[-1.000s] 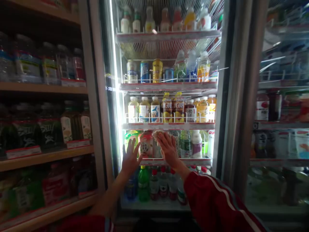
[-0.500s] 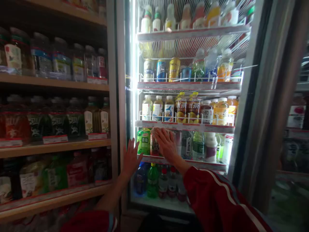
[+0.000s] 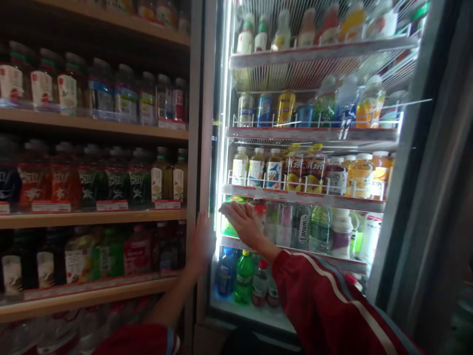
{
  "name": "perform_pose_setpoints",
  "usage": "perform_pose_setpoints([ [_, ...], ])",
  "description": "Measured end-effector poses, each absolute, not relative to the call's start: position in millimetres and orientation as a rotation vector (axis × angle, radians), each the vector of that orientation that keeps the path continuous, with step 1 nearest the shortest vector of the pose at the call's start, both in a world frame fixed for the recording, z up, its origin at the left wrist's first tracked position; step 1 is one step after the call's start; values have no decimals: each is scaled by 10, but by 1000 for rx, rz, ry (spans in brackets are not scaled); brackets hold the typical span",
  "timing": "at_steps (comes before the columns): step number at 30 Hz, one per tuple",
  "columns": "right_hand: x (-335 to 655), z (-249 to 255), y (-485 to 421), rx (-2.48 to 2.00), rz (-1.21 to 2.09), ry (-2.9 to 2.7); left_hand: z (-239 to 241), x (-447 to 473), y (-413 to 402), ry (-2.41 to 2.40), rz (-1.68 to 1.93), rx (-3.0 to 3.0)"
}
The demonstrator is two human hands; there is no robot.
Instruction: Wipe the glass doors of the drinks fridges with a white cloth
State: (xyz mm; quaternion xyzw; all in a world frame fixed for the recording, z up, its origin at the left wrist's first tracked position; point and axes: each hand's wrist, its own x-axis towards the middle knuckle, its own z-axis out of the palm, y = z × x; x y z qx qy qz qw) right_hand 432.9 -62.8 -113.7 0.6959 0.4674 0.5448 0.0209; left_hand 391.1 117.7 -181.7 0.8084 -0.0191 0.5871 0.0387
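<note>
I face an open, lit drinks fridge. My right hand [image 3: 242, 224], in a red sleeve with white stripes, reaches onto the fourth shelf from the top. Its fingers lie stretched out flat over the top of a green bottle [image 3: 229, 230] at the left end of that row. I see nothing gripped in it. My left hand [image 3: 204, 241] rests open with fingers pointing up, flat against the fridge's left frame [image 3: 201, 148] beside that shelf. A clear "WAVE" bottle [image 3: 301, 227] and several other bottles stand to the right of my right hand.
The shelf rail [image 3: 318, 199] above my hand carries juice bottles; cans sit higher up. A green bottle [image 3: 244, 276] and others fill the bottom. Wooden shelves [image 3: 92, 217] of bottled drinks stand left. The open fridge door [image 3: 424, 197] is at the right.
My view swung left, so the fridge sits further right. My right hand slid left from the middle bottles onto the green one. My left hand moved from the shelf front to the frame.
</note>
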Motion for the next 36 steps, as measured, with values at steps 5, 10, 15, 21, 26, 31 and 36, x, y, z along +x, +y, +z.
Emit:
perform_pose_setpoints([
  [5,4312,-1355,-512,2188,1618,1478,-2045,3800,1191,-67,1736,2586],
  [10,4300,-1846,-484,2053,1491,1587,-2300,3724,1225,-3,1592,2724],
  [15,4319,-1897,-427,2008,1407,1659,-2336,3656,1333,66,1570,2740],
  [21,4294,-1849,-392,2132,1454,1564,-2418,3588,1323,2,1581,2732],
  [26,4236,-2389,-717,2057,1422,1604,-2599,3535,1160,-120,1544,2771],
  [31,4198,-2652,-1135,2103,1366,1518,-2745,3498,894,-224,1468,2789],
  [36,4176,-2365,-1394,2258,1519,1255,-2780,3532,573,-317,1471,2756],
])
